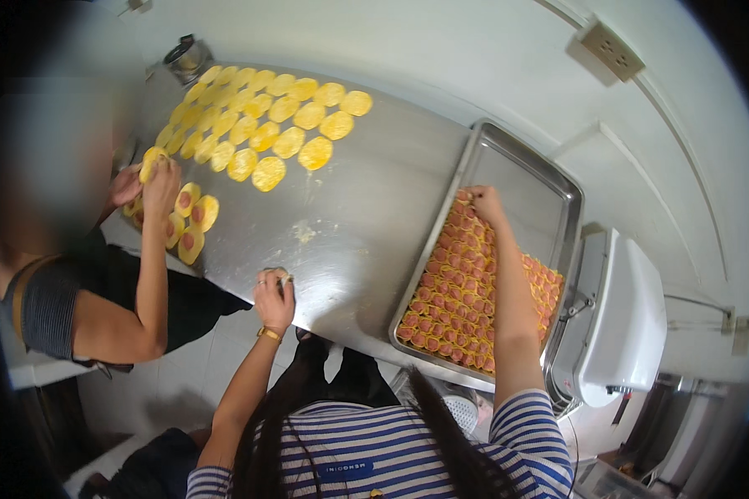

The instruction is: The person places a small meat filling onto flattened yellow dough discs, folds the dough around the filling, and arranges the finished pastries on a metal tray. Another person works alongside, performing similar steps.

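My right hand (484, 205) reaches over the deep metal tray (524, 158), its fingers closed at the far end of the rows of filled dough pieces (448, 287). These are small, with pinkish filling and yellow wrapper edges. Whatever those fingertips pinch is mostly hidden. At the table's near edge my left hand (275, 299) rests with fingers curled around something small and pale that I cannot make out. Yellow round dough wrappers (283, 109) lie in rows across the far left of the steel table (374, 179).
On the left a co-worker's hands (160, 187) hold a yellow wrapper above several wrappers with pink filling (190, 243). A metal container (186, 56) stands at the back left corner. Right of the tray is a white machine (620, 316). A wall outlet (612, 51) is above.
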Action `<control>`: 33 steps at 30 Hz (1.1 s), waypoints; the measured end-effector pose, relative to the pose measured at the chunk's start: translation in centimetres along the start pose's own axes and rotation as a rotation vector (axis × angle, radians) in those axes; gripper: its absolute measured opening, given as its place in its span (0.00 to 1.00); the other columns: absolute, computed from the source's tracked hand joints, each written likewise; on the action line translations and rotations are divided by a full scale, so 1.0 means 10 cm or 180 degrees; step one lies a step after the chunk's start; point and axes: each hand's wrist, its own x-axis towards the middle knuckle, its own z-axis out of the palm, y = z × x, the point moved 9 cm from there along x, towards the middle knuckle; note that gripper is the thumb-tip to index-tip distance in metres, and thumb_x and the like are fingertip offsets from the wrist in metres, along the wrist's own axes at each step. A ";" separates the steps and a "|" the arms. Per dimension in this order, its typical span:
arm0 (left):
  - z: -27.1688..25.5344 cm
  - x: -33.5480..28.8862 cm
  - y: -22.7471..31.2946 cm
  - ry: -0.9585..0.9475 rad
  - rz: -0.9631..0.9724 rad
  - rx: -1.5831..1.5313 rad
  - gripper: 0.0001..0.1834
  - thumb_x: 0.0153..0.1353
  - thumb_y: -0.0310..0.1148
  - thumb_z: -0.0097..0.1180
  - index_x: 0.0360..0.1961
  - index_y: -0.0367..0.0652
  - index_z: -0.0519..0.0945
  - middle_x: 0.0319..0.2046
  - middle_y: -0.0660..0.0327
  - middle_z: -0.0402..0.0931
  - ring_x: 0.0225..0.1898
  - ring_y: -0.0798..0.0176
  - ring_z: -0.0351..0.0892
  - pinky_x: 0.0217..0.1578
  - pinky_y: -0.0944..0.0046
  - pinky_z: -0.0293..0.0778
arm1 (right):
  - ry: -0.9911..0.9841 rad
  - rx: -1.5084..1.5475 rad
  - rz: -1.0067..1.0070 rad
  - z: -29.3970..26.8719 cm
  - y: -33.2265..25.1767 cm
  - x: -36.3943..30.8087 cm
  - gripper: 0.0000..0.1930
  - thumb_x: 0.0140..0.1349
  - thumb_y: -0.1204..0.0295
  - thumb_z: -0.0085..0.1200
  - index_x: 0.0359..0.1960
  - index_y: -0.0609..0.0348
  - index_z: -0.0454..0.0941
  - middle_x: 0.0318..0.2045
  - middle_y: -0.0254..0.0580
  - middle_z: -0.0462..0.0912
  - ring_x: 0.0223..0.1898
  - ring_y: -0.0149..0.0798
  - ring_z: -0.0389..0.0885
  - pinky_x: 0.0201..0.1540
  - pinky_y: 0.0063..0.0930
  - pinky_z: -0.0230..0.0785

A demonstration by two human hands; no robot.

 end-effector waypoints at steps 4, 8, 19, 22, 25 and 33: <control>-0.03 0.01 -0.11 -0.0029 -0.0037 -0.0355 0.08 0.58 0.27 0.50 0.39 0.40 0.73 0.40 0.50 0.71 0.41 0.44 0.71 0.44 0.52 0.68 | 0.1061 -0.0010 -0.0491 -0.30 -0.19 -0.06 0.18 0.55 0.77 0.55 0.50 0.59 0.78 0.45 0.50 0.81 0.47 0.43 0.79 0.49 0.32 0.70; -0.57 0.10 -0.74 0.0957 -0.0436 -0.0749 0.08 0.59 0.26 0.49 0.39 0.36 0.73 0.39 0.47 0.71 0.41 0.45 0.71 0.44 0.53 0.68 | 0.1444 0.0655 -0.0880 -0.08 -0.53 -0.24 0.15 0.57 0.80 0.51 0.47 0.59 0.79 0.44 0.45 0.81 0.43 0.37 0.80 0.48 0.28 0.70; -1.31 0.75 -2.38 0.1217 -0.1471 0.0327 0.11 0.49 0.29 0.62 0.35 0.36 0.79 0.36 0.49 0.72 0.38 0.46 0.74 0.41 0.53 0.71 | -0.0373 0.0682 -0.1178 2.10 -2.03 -1.22 0.17 0.54 0.88 0.44 0.42 0.60 0.80 0.42 0.40 0.79 0.40 0.33 0.79 0.42 0.24 0.73; -1.21 0.86 -2.50 0.0669 -0.1507 0.0086 0.08 0.51 0.29 0.60 0.32 0.37 0.79 0.36 0.50 0.72 0.38 0.49 0.75 0.40 0.57 0.71 | -0.0422 0.0769 -0.1032 2.40 -2.19 -1.35 0.16 0.55 0.87 0.44 0.42 0.61 0.80 0.42 0.41 0.79 0.40 0.34 0.79 0.43 0.25 0.74; -1.13 0.84 -2.64 0.0753 -0.1761 -0.1201 0.08 0.56 0.29 0.54 0.36 0.38 0.77 0.37 0.55 0.73 0.39 0.55 0.76 0.40 0.60 0.71 | -0.0623 0.0589 -0.1072 2.68 -2.30 -1.50 0.15 0.56 0.86 0.45 0.43 0.62 0.79 0.43 0.41 0.78 0.41 0.34 0.79 0.43 0.24 0.73; -0.51 0.76 -1.88 -0.0343 -0.2171 -0.5707 0.13 0.65 0.31 0.41 0.50 0.40 0.67 0.54 0.55 0.70 0.57 0.57 0.70 0.58 0.54 0.69 | -0.0783 0.1550 -0.0392 3.20 -2.33 -1.87 0.13 0.60 0.77 0.51 0.46 0.61 0.78 0.43 0.40 0.80 0.45 0.34 0.78 0.47 0.29 0.71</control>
